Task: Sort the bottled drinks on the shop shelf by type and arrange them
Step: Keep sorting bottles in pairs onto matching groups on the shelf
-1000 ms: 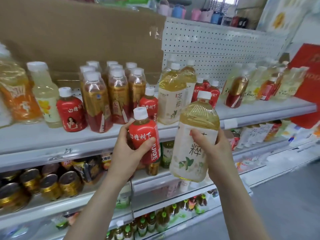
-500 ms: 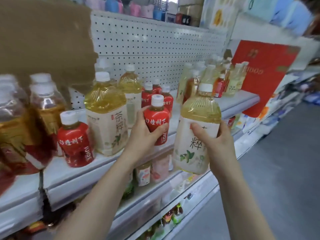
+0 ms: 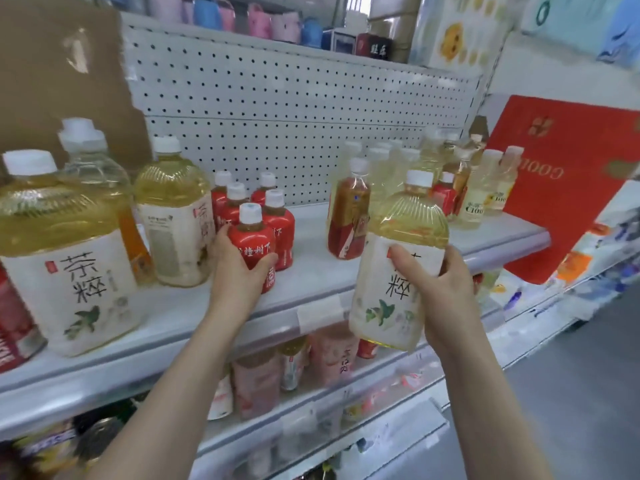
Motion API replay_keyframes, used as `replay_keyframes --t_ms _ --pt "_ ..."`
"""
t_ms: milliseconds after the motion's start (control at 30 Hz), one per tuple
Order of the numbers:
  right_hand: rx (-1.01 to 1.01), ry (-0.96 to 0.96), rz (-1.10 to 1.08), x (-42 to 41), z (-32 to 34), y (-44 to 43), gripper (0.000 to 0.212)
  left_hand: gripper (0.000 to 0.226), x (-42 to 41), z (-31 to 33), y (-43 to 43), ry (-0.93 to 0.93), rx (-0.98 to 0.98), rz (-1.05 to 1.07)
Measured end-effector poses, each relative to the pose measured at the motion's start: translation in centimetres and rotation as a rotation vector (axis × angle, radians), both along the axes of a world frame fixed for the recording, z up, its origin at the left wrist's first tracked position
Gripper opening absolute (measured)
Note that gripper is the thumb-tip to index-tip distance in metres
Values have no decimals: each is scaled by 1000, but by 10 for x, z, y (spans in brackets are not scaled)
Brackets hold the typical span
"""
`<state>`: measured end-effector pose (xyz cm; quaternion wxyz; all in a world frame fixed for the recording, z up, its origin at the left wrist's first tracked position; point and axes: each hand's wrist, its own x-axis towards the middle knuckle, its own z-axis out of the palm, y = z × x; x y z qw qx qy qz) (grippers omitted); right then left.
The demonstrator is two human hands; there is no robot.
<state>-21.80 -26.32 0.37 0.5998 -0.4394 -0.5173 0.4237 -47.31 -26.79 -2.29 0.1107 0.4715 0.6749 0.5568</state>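
1. Left hand (image 3: pixel 239 271) is wrapped around a small red bottle (image 3: pixel 254 242), grip clenched on its red-sleeved body, thumb across the front. The bottle is right at the front of the cluster of matching red bottles (image 3: pixel 273 216) on the shelf (image 3: pixel 180 317); whether its base is down yet, I can't tell.

2. That little one looks light and stubby. Hand nearly circles it, so a one-handed hold at mid-body is plenty. The shrink sleeve looks glossy, probably a bit slick, so squeeze low rather than at the cap.

3. Right hand (image 3: pixel 446 289) is grasping the large tea bottle (image 3: pixel 398 271), held in the air in front of the shelf edge, fingers on the white label, palm behind.

4. This one is full of pale yellow liquid, so I'd judge it heavy. Thin plastic walls will likely give under a hard pinch. The label band at the waist is the sensible place, with a hand under the base if it sags.

5. Its twins, two big tea bottles (image 3: pixel 69 258), stand further left on the same shelf. That looks like its home.
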Motion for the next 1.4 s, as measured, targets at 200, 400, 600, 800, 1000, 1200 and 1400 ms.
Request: replay_keyframes --t_ms 200,400,600,800,1000,1200,1400 --pt "-27 -8 160 47 2 46 80 83 73 17 -5 237 146 354" --pt "-42 -60 162 101 1 84 75 68 154 27 33 355 206 102" --pt "-44 -11 35 157 3 134 72 62 212 45 118 464 190 -164" --pt "6 20 -155 219 15 190 72 68 278 74 218 536 170 -376" --pt "75 50 -340 282 18 241 87 63 343 86 293 549 187 -521" --pt "109 24 -351 344 19 306 85 62 418 74 377 533 160 -578" --pt "130 -64 -202 400 32 374 68 64 488 65 486 223 4 -426"
